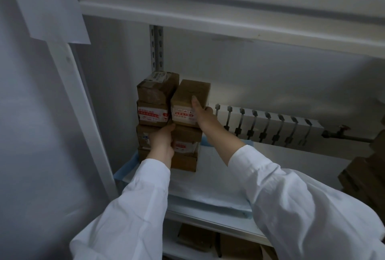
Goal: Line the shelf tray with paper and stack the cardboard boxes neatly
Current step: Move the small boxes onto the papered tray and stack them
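Two stacks of brown cardboard boxes stand side by side at the back left of the shelf tray (208,220), which is lined with pale blue-white paper (208,184). The left stack (153,114) is several boxes high. My right hand (203,114) grips the top box (189,98) of the right stack, thumb on its front face, the box sitting slightly tilted. My left hand (162,141) presses against the lower boxes (185,155) where the two stacks meet. Both arms wear white sleeves.
A shelf beam (208,3) runs overhead and a white upright (83,114) stands at the left. A white radiator (266,126) lies behind the shelf. More brown boxes sit at the right edge (366,176) and on the shelf below (208,241).
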A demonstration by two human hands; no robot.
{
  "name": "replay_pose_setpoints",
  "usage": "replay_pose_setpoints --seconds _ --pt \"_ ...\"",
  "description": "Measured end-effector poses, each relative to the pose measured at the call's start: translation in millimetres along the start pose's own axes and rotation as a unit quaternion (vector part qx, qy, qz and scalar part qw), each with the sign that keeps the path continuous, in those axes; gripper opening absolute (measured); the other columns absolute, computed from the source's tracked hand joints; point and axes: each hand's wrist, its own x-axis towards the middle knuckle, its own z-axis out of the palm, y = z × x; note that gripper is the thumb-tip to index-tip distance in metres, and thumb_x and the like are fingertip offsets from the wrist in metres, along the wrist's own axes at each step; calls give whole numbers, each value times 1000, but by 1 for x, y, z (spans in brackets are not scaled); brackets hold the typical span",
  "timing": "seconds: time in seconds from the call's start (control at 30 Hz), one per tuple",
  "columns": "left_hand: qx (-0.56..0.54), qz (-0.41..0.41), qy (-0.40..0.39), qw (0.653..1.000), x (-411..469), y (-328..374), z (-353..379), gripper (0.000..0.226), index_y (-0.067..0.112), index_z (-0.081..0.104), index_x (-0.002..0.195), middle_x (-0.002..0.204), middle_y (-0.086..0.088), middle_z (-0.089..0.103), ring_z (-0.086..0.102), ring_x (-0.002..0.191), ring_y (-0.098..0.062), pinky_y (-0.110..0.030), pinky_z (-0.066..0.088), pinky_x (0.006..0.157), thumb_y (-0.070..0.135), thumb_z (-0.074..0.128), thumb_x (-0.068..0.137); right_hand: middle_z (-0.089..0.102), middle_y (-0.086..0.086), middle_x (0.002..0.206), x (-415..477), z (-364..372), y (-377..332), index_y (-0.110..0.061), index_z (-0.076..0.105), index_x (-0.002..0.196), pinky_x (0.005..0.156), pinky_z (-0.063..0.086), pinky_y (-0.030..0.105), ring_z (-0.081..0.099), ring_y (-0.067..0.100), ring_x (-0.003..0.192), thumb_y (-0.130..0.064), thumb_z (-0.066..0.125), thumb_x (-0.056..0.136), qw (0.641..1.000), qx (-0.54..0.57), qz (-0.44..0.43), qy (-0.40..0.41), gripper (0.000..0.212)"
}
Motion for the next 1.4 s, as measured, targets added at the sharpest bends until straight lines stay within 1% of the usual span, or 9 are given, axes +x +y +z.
replay_pose_setpoints --seconds 0.13,0.23,0.43,0.63,0.8,0.93,1.0,1.13,1.4 --pt "42 35 21 998 2 -4 -1 45 19 52 126 126 -7 60 56 113 -33 -53 43 101 16 65 83 45 10 144 -2 -4 -1 -15 31 144 111 34 43 44 29 131 -71 29 87 999 35 -1 -35 80" --pt "59 69 13 996 -4 -2 1 20 21 64 99 116 -8 65 59 108 -33 -53 45 98 6 59 86 46 9 144 -6 -4 -1 -18 32 146 111 35 41 45 28 131 -73 28 86 998 37 -4 -54 82" --pt "-9 64 0 998 -16 5 4 29 9 58 122 106 -8 66 61 83 -22 -32 50 67 9 49 94 45 8 145 -11 -14 3 -21 34 145 108 30 36 42 28 133 -65 19 92 990 114 -14 -81 70" --pt "-4 127 71 989 -40 3 12 23 9 60 108 113 -9 63 59 106 -30 -47 46 99 3 51 88 23 9 157 -26 -34 7 -20 16 151 114 22 39 24 29 143 -58 16 97 988 151 -5 -45 66" --pt "9 225 109 968 -77 3 35 21 17 51 112 111 3 53 52 104 -16 -27 37 92 9 46 94 23 9 157 -35 -57 10 -16 19 151 115 22 39 27 28 142 -56 20 98 989 149 12 -13 66" --pt "18 300 48 953 -108 -7 59 24 23 55 111 119 2 57 54 108 -14 -27 42 95 9 47 93 49 10 140 -48 -88 16 -11 49 135 104 35 38 47 27 125 -49 21 100 993 119 -6 20 58" --pt "10 320 15 947 -126 -14 73 28 20 58 118 116 7 57 53 107 -8 -17 40 89 9 48 94 56 8 131 -57 -105 20 -10 56 126 98 37 35 51 26 119 -45 25 101 993 112 -28 39 53" --pt "0 312 -26 950 -145 -34 102 29 18 62 114 119 3 59 54 113 -12 -22 41 95 4 46 93 62 9 111 -77 -137 33 -5 64 116 75 39 26 54 20 97 -27 42 99 987 110 -85 85 35" --pt "-5 266 -100 959 -181 -77 159 21 8 64 97 94 -3 62 57 92 -18 -21 47 79 -3 49 89 63 9 125 -119 -208 61 -8 67 116 90 39 24 55 22 119 -17 44 97 972 30 -163 165 30"
